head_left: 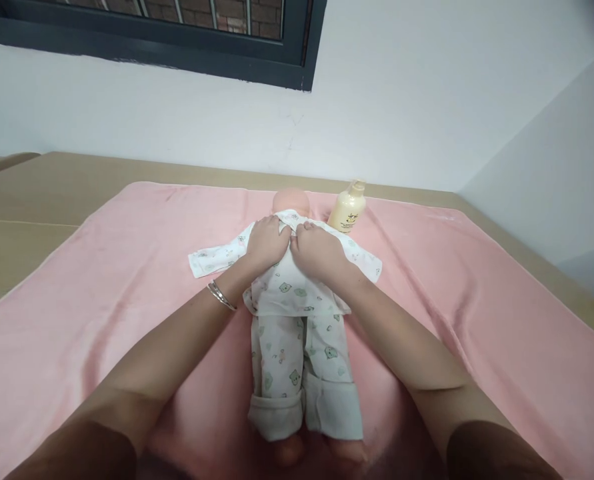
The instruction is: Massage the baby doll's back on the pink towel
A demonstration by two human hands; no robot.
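Observation:
A baby doll (291, 201) lies on a pink blanket, its head at the far end and its feet toward me. It wears a white patterned top (297, 293) with sleeves spread to both sides, and matching trousers (281, 353) with folded cuffs. My left hand (268, 241) is closed on the top's cloth at the upper chest, just below the head. Beside it, my right hand (317, 250) has its fingers closed on the same top near the neckline. The two hands nearly touch, and the cloth between their fingertips is partly hidden.
The pink blanket (141, 267) covers much of a wooden table (21, 193). A pale yellow bottle (348, 208) stands right of the doll's head. Behind the table rise a white wall (387, 100) and a dark-framed barred window (297, 60).

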